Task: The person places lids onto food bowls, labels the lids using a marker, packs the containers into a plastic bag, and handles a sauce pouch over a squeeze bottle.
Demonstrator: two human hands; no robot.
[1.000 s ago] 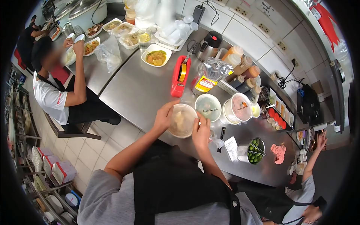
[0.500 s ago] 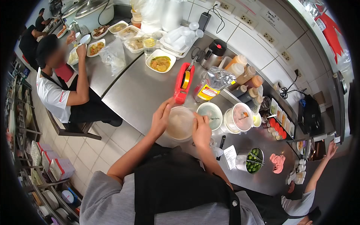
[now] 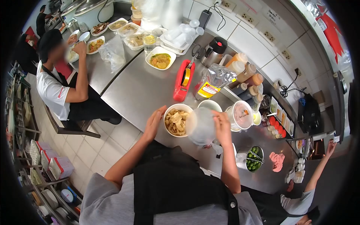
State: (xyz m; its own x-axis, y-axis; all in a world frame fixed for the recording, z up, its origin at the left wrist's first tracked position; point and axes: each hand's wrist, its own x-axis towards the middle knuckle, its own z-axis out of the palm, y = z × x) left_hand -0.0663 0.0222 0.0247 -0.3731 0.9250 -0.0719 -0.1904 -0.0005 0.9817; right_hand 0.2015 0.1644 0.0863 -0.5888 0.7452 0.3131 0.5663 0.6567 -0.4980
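Observation:
A round white tub (image 3: pixel 165 126) stands on the steel counter, filled with pale brown, crackling-like pieces (image 3: pixel 176 122). My left hand (image 3: pixel 153 122) rests along the tub's left side, fingers stretched out. A translucent round lid (image 3: pixel 201 126) is tilted beside the tub's right edge, partly covering that edge. My right hand (image 3: pixel 222 127) grips the lid by its right rim. Behind the lid, another white tub (image 3: pixel 210 105) is partly hidden. Just beyond the tubs stand a red tape dispenser (image 3: pixel 179 92) and a foil bag with a yellow label (image 3: pixel 208 91).
Lidded tubs (image 3: pixel 242 115), sauce bottles (image 3: pixel 245 74) and a steel flask (image 3: pixel 213 53) line the right and back. A metal container of green fruit (image 3: pixel 255 159) stands right. One co-worker (image 3: pixel 56 88) sits at left beside food dishes; another person's arm (image 3: pixel 319 165) reaches up at lower right.
The lid has come off the tub and moved right in my right hand, exposing the brown pieces. My left hand has shifted slightly left and its fingers have straightened.

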